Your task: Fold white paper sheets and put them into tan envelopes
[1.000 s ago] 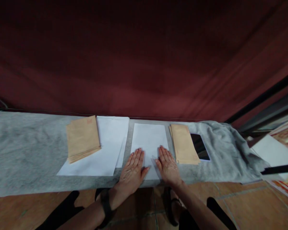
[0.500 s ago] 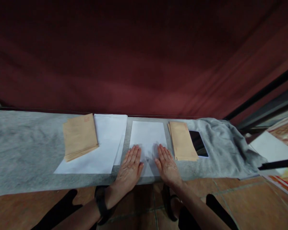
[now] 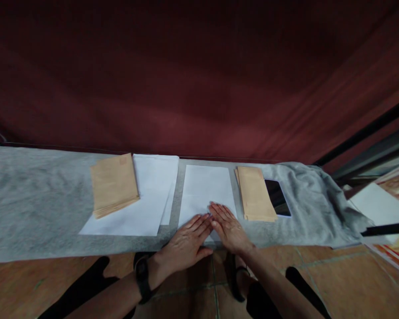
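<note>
A white sheet of paper (image 3: 206, 186) lies on the grey cloth in front of me. Across its near part rests my left hand (image 3: 189, 239), flat with the fingers stretched toward the right and the thumb apart. My right hand (image 3: 229, 226) lies flat on the same sheet, its fingers pointing forward and left. The fingertips of both hands meet near the middle of the paper. Neither hand grips anything. Part of the sheet's near edge is hidden under the hands.
Left of the sheet, a stack of brown envelopes (image 3: 115, 184) lies on white papers (image 3: 149, 212). To its right are more brown envelopes (image 3: 256, 195), partly over a phone (image 3: 277, 199). The grey cloth (image 3: 36, 199) covers a long narrow surface before a dark red curtain (image 3: 199, 88).
My left hand has turned and moved right along the sheet's near part, and my right hand has shifted slightly left, so the fingertips that were apart now meet.
</note>
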A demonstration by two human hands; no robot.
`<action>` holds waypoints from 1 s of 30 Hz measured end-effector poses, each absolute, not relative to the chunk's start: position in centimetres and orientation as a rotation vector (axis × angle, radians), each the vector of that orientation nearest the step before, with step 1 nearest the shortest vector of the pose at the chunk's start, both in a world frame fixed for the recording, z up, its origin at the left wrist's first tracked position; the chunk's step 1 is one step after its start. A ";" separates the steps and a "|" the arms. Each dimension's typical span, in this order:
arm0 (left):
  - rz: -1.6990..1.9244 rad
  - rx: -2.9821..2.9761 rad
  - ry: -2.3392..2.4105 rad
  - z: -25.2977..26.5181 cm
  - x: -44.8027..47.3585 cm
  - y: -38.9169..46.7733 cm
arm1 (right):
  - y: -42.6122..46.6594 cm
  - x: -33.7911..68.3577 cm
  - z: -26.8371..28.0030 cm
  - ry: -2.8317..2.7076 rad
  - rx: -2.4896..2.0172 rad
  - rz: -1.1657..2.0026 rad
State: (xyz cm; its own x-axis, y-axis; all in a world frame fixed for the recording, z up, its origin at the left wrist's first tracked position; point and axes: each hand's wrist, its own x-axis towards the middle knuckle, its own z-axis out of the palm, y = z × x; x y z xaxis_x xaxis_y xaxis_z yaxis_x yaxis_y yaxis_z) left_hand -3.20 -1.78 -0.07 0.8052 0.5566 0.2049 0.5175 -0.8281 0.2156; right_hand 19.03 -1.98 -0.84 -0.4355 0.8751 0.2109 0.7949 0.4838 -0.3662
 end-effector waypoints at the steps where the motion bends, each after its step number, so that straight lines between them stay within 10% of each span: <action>1: 0.380 2.839 0.840 0.0 -3.2 -1.8 | -1.8 19.1 -0.8 -2.362 -1.408 0.307; 30: 0.325 2.805 0.590 2.4 -4.5 -1.4 | 2.0 21.3 -1.7 -2.333 -1.531 0.123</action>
State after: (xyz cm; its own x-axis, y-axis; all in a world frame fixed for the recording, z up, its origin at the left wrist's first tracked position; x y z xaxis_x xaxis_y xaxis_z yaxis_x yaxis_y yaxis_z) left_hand -4.46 -1.39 2.43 0.8928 0.4199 0.1633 0.3626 -0.8848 0.2928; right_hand 21.30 1.96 -1.70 -0.3568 0.9033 0.2382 0.8732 0.4131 -0.2586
